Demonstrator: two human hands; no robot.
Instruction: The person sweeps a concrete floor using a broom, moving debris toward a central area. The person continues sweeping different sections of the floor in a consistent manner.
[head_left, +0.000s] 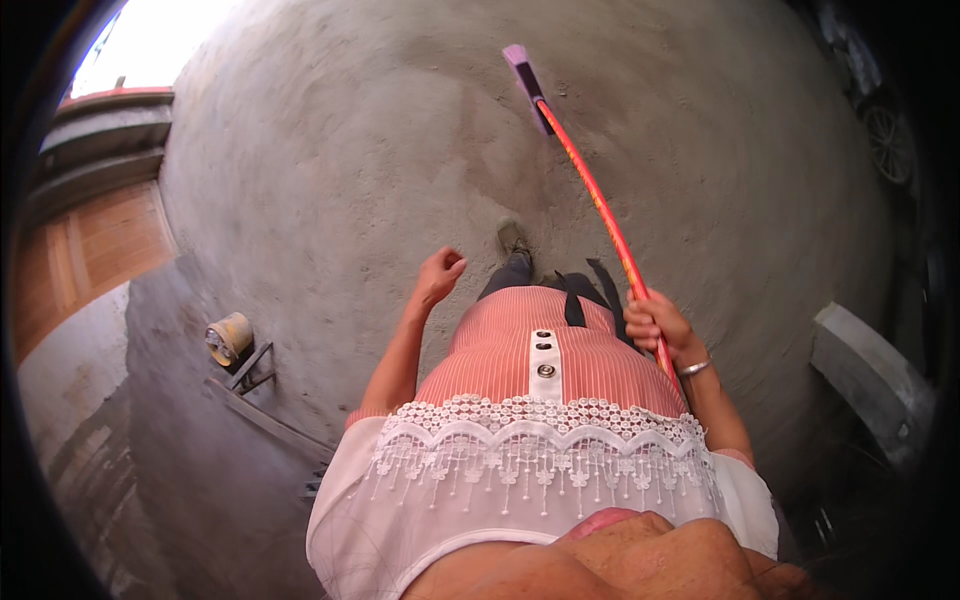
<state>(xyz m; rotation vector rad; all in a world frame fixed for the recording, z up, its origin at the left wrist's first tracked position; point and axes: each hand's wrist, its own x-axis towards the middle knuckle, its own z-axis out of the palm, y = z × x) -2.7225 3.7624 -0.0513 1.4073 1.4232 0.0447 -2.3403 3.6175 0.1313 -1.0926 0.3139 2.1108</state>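
Note:
My right hand (660, 322) is wrapped around the red handle (600, 199) of a broom, close to its upper end. A silvery bangle circles that wrist. From my hand the handle slants forward and a little left to the broom head (531, 84), a dark block with pale purple bristles at the concrete floor (337, 150). To the left of my body hangs my left hand (441, 275), its fingers loosely curled with nothing seen in it. One shoe (513, 237) shows on the floor between my hands.
At left, a dirty yellow bucket (229, 337) is beside a narrow frame (262, 416) near a wall. Further forward are a wooden door panel (112, 240) and a ledge (105, 124) by a bright opening. On the right are a concrete block (862, 371) and a spoked wheel (888, 142).

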